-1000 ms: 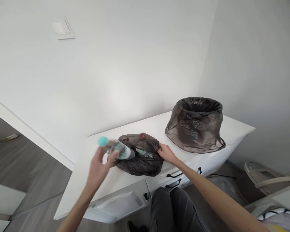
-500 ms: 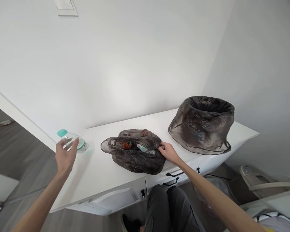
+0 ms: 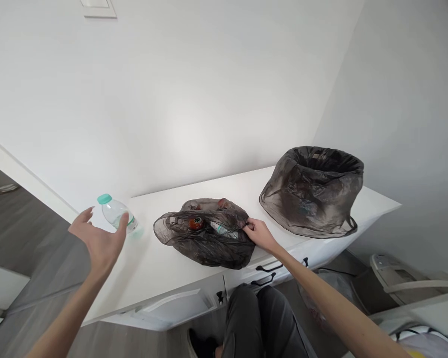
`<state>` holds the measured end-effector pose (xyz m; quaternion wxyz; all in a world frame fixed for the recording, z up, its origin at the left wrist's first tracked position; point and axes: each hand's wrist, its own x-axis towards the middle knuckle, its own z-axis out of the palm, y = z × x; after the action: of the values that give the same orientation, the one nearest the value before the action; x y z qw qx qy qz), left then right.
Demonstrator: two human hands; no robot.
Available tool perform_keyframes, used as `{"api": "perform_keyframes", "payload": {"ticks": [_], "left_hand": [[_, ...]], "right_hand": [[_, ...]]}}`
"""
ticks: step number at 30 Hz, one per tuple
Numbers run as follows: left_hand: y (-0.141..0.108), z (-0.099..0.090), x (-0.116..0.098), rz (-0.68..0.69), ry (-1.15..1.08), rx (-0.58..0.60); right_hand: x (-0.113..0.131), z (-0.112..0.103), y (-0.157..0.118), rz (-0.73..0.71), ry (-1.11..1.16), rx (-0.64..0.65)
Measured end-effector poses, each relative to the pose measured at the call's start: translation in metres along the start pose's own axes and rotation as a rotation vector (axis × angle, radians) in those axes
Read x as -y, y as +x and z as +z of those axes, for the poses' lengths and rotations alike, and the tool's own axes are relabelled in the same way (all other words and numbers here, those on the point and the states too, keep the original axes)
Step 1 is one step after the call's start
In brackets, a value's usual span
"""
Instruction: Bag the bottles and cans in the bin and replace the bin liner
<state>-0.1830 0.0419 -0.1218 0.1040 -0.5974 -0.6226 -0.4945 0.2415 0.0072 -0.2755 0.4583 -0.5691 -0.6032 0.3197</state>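
Observation:
A clear bottle with a teal cap stands at the left end of the white cabinet top. Beside it my left hand is spread, fingers apart and nothing in its grasp, the thumb in front of the bottle. My right hand pinches the right edge of a dark, see-through plastic bag at the middle of the top. In that bag's mouth lie a red-orange item and a small clear bottle with a green and white label.
A larger dark bag stands open at the right of the top, with things inside. Black handles are on the cabinet front. A beige appliance is at the lower right. A wall runs behind the cabinet.
My left hand has opened wider, its fingers now off the bottle, which stands more upright. My right hand keeps its pinch on the bag.

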Motion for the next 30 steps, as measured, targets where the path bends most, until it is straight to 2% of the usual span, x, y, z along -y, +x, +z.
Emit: {"api": "perform_keyframes", "payload": {"ticks": [2, 3, 5, 7, 9, 10, 13, 16, 19, 22, 24, 26, 28, 30], "left_hand": [[-0.014, -0.007, -0.042, 0.179, -0.056, -0.085], [-0.021, -0.010, -0.065, 0.276, -0.100, -0.014], [-0.036, -0.012, -0.107, 0.434, -0.174, 0.342], [-0.049, -0.005, -0.139, 0.574, -0.237, 0.746], [-0.059, 0.011, -0.157, 0.707, -0.252, 1.015], [-0.063, 0.021, -0.162, 0.775, -0.232, 1.081], [-0.073, 0.056, -0.168, 0.969, -0.093, 1.108], [-0.082, 0.086, -0.173, 1.104, 0.045, 1.107], [-0.090, 0.107, -0.176, 1.171, 0.164, 1.106], [-0.092, 0.119, -0.168, 1.156, 0.187, 1.051], [-0.087, 0.118, -0.158, 1.088, 0.133, 0.996], [-0.078, 0.108, -0.150, 0.977, 0.042, 0.944], [-0.069, 0.088, -0.145, 0.832, -0.078, 0.890], [-0.060, 0.061, -0.142, 0.657, -0.199, 0.834]], "right_hand": [[-0.003, 0.000, 0.001, -0.011, -0.009, -0.001], [-0.004, 0.000, 0.001, -0.019, -0.012, 0.000], [-0.007, -0.001, 0.002, -0.039, -0.021, 0.001], [-0.010, -0.001, 0.002, -0.059, -0.041, -0.004], [-0.011, -0.002, 0.003, -0.068, -0.064, -0.014], [-0.011, -0.002, 0.003, -0.069, -0.071, -0.017], [-0.009, -0.004, 0.003, -0.072, -0.077, -0.003], [-0.007, -0.006, 0.004, -0.068, -0.083, 0.022], [-0.004, -0.008, 0.004, -0.052, -0.088, 0.027], [0.000, -0.009, 0.004, -0.037, -0.090, 0.022], [0.004, -0.010, 0.003, -0.030, -0.087, 0.026], [0.010, -0.012, 0.002, -0.023, -0.083, 0.035], [0.016, -0.013, 0.000, -0.017, -0.080, 0.045], [0.021, -0.014, -0.002, -0.011, -0.084, 0.051]]}}
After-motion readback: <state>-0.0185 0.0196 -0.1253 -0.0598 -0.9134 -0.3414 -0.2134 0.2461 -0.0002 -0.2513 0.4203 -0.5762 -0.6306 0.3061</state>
